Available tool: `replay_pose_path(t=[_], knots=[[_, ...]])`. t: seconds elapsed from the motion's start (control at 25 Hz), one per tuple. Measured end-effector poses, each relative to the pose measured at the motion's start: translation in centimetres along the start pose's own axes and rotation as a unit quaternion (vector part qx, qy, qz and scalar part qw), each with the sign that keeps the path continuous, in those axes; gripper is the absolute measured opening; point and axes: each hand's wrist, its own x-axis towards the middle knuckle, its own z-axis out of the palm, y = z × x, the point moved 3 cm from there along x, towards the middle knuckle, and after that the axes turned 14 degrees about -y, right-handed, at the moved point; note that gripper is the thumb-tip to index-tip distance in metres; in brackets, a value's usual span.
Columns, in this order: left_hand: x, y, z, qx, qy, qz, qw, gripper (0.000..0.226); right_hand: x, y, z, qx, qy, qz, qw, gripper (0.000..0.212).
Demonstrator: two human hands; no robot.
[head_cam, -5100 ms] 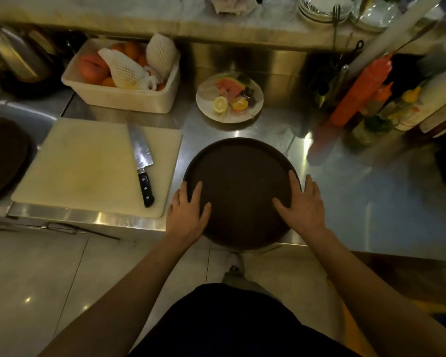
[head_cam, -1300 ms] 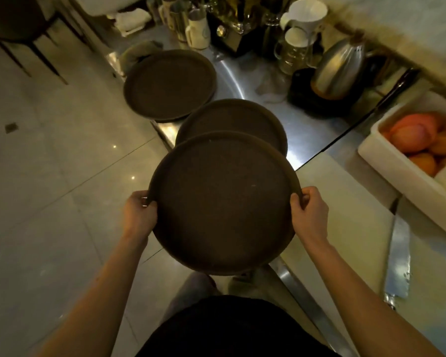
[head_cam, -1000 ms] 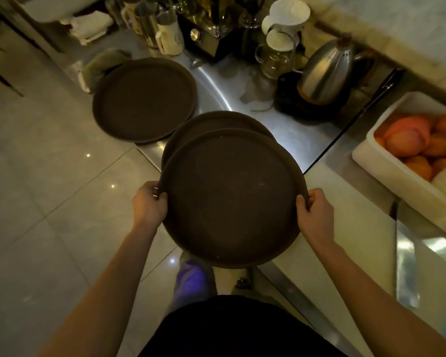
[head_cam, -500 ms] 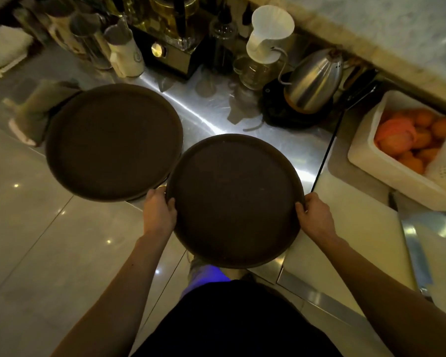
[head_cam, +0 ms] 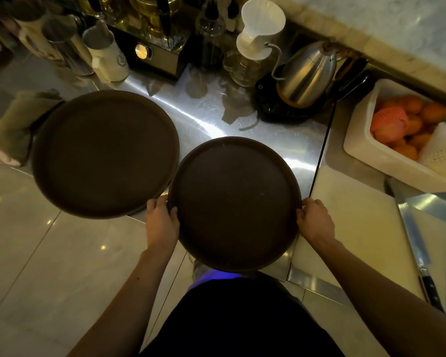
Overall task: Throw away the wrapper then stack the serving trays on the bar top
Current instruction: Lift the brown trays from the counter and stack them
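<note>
I hold a round dark brown serving tray by its rim, level over the steel counter. My left hand grips its left edge and my right hand grips its right edge. The tray's near part sticks out past the counter's front edge. A second tray seen earlier beneath it is hidden; I cannot tell whether they touch. A larger round brown tray lies on the counter to the left, almost touching the held one. No wrapper is in view.
At the back stand a steel kettle, a white dripper, jugs and bottles. A white bin of fruit, a cutting board and a knife are at the right. A folded cloth lies at the far left.
Both hands carried the tray left from beside the cutting board and brought it down over the second tray on the counter, which is now covered.
</note>
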Motion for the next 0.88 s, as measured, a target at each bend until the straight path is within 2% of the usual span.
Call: replay_pose_path(t=[0.28,0.48,0.76,0.88], knots=[[0.1,-0.6,0.7,0.017,-0.016,0.028,0.999,0.032,-0.6,-0.3,0.6,0.031,-0.009,0.025,0.999,0.028],[0.4,-1.1,1.3,0.087,-0.023,0.029,0.996,0.034,-1.4,-0.4,2.1,0.034,-0.017,0.036,0.999,0.035],[0.3,-1.0,1.7,0.113,-0.028,0.017,0.993,0.035,-2.0,0.2,3.0,0.033,-0.035,0.001,0.999,0.039],[-0.3,-1.0,1.9,0.107,-0.051,0.01,0.993,0.047,-2.1,0.6,2.8,0.023,-0.045,-0.026,0.998,0.039]])
